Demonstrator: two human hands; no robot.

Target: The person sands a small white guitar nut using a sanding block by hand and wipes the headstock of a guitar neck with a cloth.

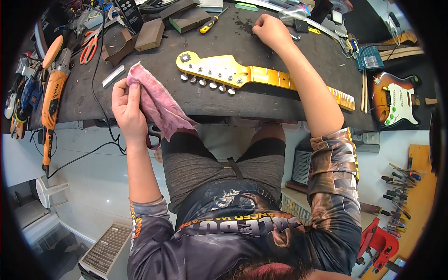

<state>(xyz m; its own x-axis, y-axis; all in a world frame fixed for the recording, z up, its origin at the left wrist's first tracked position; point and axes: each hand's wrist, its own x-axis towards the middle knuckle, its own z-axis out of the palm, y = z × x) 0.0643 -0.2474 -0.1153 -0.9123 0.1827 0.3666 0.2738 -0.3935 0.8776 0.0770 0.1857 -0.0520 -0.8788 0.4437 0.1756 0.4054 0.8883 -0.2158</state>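
Note:
A pink cloth [161, 100] hangs from my left hand [129, 109], pinched between thumb and fingers at the bench's near left edge. My right hand [274, 32] reaches to the far side of the bench, fingers curled together beside a patch of dark crumbs [245, 26]. What those fingers hold, if anything, is hidden. Between my hands lies a guitar neck [273, 78] with a glossy yellow headstock [210, 67] pointing left and tuning pegs along its near side. My right forearm passes over the fretboard and covers part of it.
Wooden blocks [150, 35], a yellow screwdriver [212, 23] and red-handled pliers [88, 49] lie at the back left. An orange power tool [53, 93] hangs at the left edge. A sunburst guitar body [395, 99] rests at right. A black cable [95, 79] crosses the bench's left side.

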